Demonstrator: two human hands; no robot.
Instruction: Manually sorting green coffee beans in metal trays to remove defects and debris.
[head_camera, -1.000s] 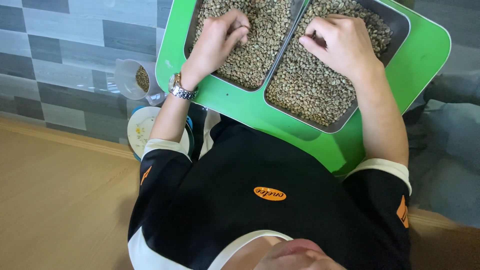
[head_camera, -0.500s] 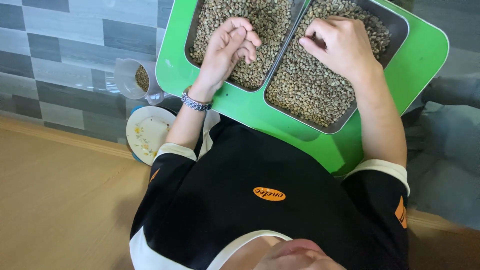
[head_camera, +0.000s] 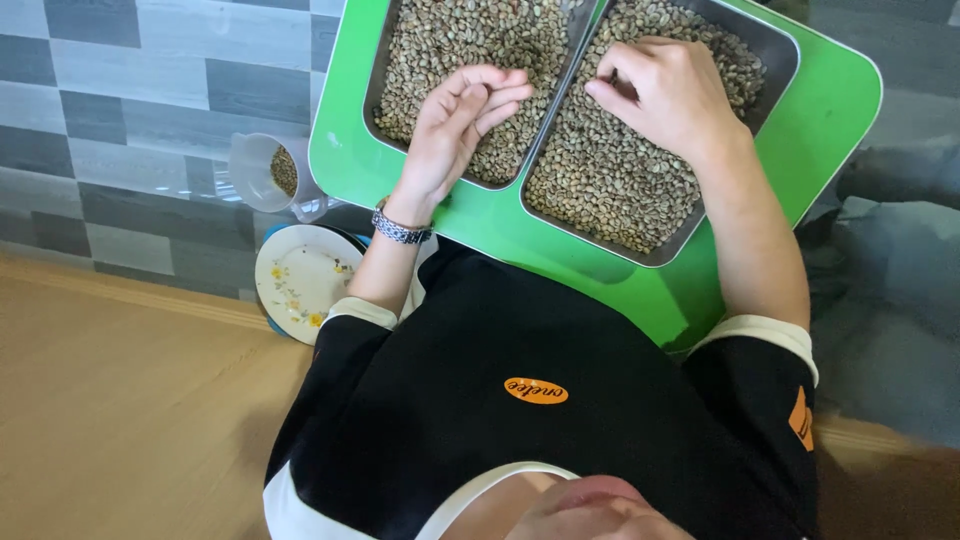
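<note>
Trays (head_camera: 385, 75), 2 metal, w/ green beans (head_camera: 600, 170), on 1 green board (head_camera: 830, 110), left hand (head_camera: 465, 125) raised palm-up over left tray, fingers loosely curled, right hand (head_camera: 670, 95) pinching beans in right tray, 1 jug (head_camera: 262, 172), 1 plate (head_camera: 300, 280) nearby.

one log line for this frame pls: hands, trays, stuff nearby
left hand: lifted over left bean tray, fingers curled | right hand: pinching in right bean tray | green tray underneath | jug, plate on floor
</note>
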